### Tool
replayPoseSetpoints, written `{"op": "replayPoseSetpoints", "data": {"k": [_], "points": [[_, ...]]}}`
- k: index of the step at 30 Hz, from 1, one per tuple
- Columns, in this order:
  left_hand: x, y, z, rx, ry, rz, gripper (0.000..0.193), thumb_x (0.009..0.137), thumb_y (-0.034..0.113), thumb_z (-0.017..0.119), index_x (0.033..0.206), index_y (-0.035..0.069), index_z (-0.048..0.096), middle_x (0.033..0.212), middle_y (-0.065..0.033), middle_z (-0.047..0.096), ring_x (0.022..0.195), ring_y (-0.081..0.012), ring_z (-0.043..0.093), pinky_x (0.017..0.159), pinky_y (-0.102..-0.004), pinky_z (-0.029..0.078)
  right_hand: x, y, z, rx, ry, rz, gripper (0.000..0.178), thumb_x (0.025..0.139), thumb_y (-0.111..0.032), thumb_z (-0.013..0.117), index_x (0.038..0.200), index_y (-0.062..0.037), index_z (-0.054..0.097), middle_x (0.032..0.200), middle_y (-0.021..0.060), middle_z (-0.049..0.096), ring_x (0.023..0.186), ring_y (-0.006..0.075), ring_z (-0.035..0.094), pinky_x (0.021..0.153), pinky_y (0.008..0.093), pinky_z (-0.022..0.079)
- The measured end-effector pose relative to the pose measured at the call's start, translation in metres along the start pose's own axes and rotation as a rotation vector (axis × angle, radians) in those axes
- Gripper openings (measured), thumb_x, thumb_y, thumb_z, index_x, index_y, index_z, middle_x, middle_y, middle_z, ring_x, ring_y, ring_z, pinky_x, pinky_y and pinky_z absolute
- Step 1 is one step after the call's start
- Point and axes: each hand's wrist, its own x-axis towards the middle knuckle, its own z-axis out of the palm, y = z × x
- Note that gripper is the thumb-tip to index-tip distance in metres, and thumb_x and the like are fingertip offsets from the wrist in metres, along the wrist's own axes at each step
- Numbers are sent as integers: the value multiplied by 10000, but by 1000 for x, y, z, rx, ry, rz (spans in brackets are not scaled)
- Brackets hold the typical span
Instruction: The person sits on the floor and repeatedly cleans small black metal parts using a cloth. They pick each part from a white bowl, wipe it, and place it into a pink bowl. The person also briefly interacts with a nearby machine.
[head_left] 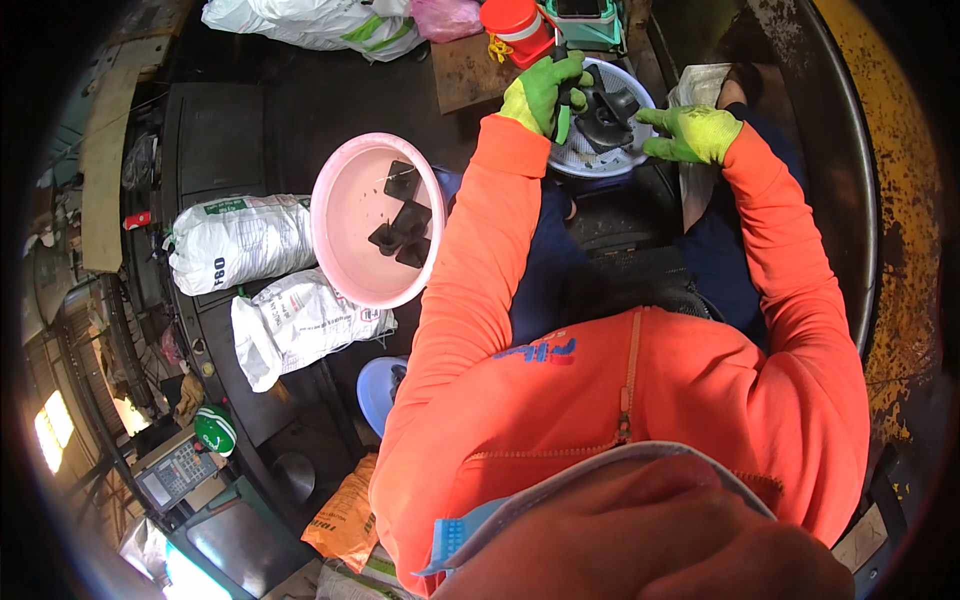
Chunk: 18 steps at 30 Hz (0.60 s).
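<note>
My left hand (545, 95), in a green and yellow glove, is closed around a slim hand tool with a green handle (563, 122); its exact kind is unclear. It is over the left edge of a pale perforated basket (590, 170). Black molded parts (606, 122) lie in that basket, close to both hands. At the basket's right edge, my gloved right hand (695, 133) has its fingers apart, pointing toward the parts, with nothing visible in them. Left of my left arm, a pink basin (345, 225) holds several black parts with square flared ends (411, 218).
White sacks (245, 245) lie left of the basin. A red and white container (515, 28) stands beyond the basket, beside a green box (583, 22). A blue basin (372, 393) sits by my left elbow. A yellow, worn metal edge (905, 230) runs along the right.
</note>
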Motion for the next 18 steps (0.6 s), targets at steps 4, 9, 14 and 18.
{"op": "replayPoseSetpoints", "data": {"k": [4,9,14,18], "points": [[6,2,-1,-9,-12,15,236,874,184,645,1034,21,587,817,-105,597,558,-149,529,516,-293,449,3,5,-2,120,-1,-82,433,893,-378,585,1198,-74,631,1101,155,671,1029,300,635,889,373,475],[11,-1,-5,33,-28,28,335,862,228,630,1087,-18,593,865,-98,632,625,-163,569,595,-305,479,6,8,0,213,66,-180,332,887,-339,614,994,-35,695,895,130,698,834,274,663,751,368,498],[10,-3,-7,111,-24,27,292,880,308,600,964,28,595,767,-74,601,535,-137,522,347,-279,338,12,-2,-5,163,512,-404,294,888,-305,617,845,-18,660,781,184,635,709,335,604,643,418,461],[8,-3,-4,171,-7,49,384,889,409,597,797,37,599,614,-65,562,430,-134,455,361,-288,306,9,-9,-13,531,572,-425,218,913,-204,592,900,7,647,789,115,636,746,185,594,695,328,470]]}}
